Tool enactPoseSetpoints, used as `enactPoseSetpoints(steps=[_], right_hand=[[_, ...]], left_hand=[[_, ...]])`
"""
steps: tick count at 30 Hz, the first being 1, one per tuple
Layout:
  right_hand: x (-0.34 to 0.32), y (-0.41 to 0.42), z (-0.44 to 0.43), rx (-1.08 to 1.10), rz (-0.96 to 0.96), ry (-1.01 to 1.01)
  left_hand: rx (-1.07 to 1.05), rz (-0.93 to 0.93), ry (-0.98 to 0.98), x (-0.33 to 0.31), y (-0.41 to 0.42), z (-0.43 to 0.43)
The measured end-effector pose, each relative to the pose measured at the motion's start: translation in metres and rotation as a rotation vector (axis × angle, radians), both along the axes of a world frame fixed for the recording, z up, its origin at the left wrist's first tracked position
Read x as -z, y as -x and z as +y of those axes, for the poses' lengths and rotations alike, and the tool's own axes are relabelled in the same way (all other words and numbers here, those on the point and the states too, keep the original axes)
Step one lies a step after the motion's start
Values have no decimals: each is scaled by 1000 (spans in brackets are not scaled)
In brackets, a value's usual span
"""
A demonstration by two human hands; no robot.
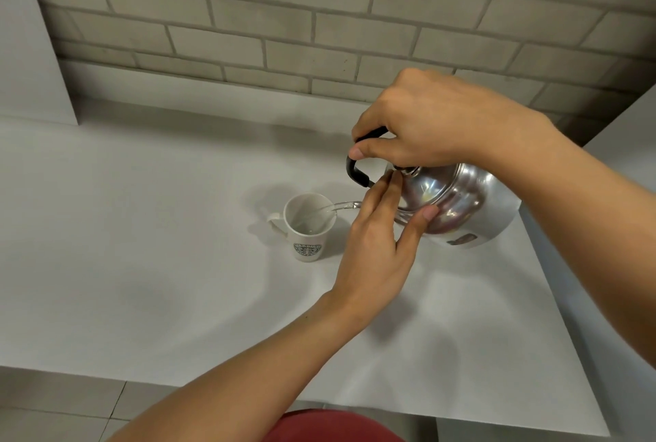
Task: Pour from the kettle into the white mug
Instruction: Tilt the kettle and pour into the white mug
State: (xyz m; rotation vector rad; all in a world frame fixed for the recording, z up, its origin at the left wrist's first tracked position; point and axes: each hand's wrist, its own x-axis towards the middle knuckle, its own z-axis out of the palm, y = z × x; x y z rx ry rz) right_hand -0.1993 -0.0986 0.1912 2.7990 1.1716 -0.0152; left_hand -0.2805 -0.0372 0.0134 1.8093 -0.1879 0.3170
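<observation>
The white mug [308, 225] carries a round green logo on its side; its lettering is too blurred to read.

Showing a white table [177, 264], plain and matte, running back to a brick wall [319, 15] at twelve o'clock. Standing upright on it, a little right of centre, a white mug [308, 228], handle pointing to nine o'clock, green logo facing six o'clock. Resting at ten o'clock, a white panel [32, 51], standing on edge.
</observation>
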Motion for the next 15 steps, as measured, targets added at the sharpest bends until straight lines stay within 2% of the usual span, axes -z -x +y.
enactPoseSetpoints(steps=[15], right_hand=[[6, 1, 7, 11, -21, 40]], left_hand=[[13, 16, 98, 7, 1, 0]])
